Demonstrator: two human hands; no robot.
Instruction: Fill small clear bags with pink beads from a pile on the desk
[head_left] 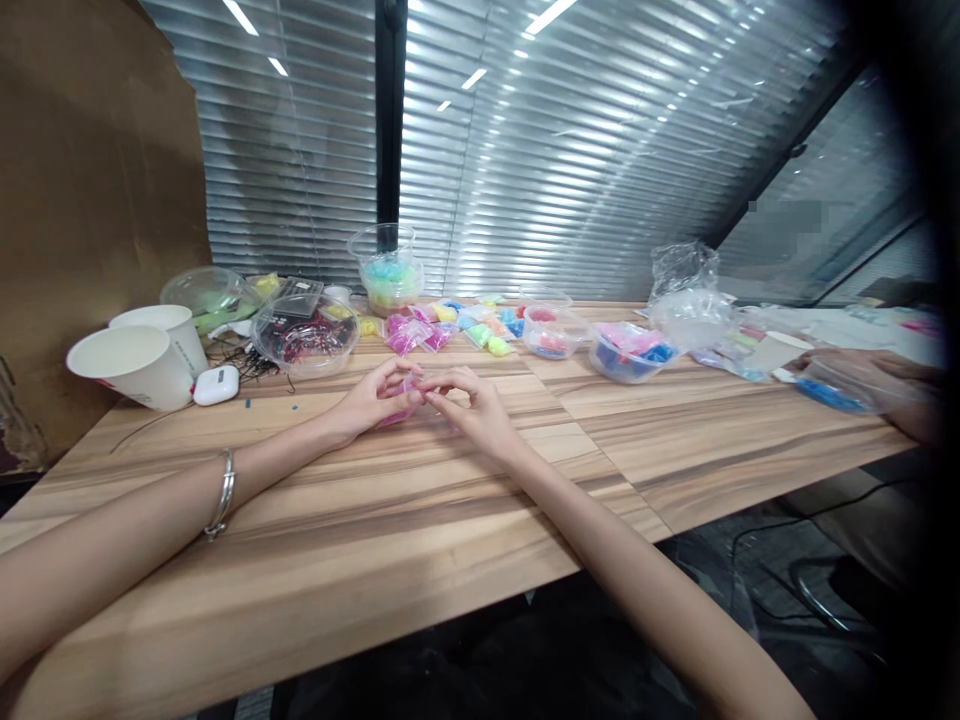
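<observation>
Over the wooden table (480, 520), both hands meet at a small clear plastic bag with pink contents (400, 408). My left hand (373, 402), the one with a silver bangle on its wrist (223, 495), has its fingers closed around the bag. My right hand (480, 415) pinches at the bag's edge with thumb and forefinger. Its fingertips touch those of the left hand. Just beyond the hands lies a pile of small bags with magenta contents (409, 332). More small bags, yellow-green (496, 346) among them, lie to its right.
Paper cups (124, 365), a white earbud case (217, 386) and a bowl of dark and red strands (306, 335) stand left. Clear tubs (551, 335) and a bowl with pink and blue bags (630, 360) stand right. At far right, another person's hand (911, 400) is by a container.
</observation>
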